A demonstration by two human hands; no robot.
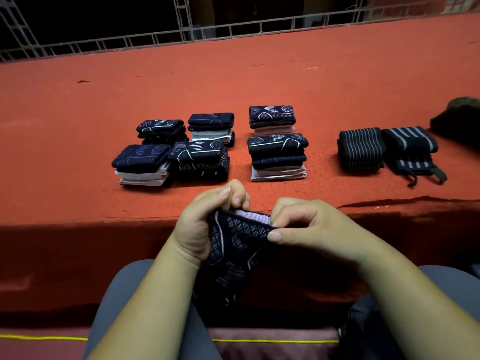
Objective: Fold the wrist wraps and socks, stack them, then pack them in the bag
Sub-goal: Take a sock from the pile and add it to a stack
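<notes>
— Grey trousers [124,294] sat nearest the lens, both knees, bare forearms above them. Hands?
— Left hand [205,222] gripped the upper left edge of a navy grip sock [239,242], fingers curled over it. Right hand [309,227] pinched the upper right edge between thumb and forefinger. Neither hand was free.
— Sock position?
— Held in the air above the lap, just in front of the near edge of the red carpeted ledge [233,74], not touching it. Top edge was stretched between the hands, with pale lilac lining showing. The rest hung down, pale grip dots facing the lens.
— On the ledge?
— Six stacks of folded socks, navy and pale layers. Four were clustered to the left, the front-left stack [141,165] touching its right neighbour. Two stood further right, one behind the other, the front-right stack [278,157] the taller.
— Wraps?
— Two folded striped wrist wraps lay well right of the socks, side by side and touching: thin-striped wrap [361,149], then wide-striped wrap [410,152] with loops trailing toward the near edge.
— Bag?
— Dark olive fabric object [459,120] lay at the right frame edge, just behind the wraps, cut off. Could not tell whether it was the bag. Metal truss rail [181,35] ran behind the ledge.
</notes>
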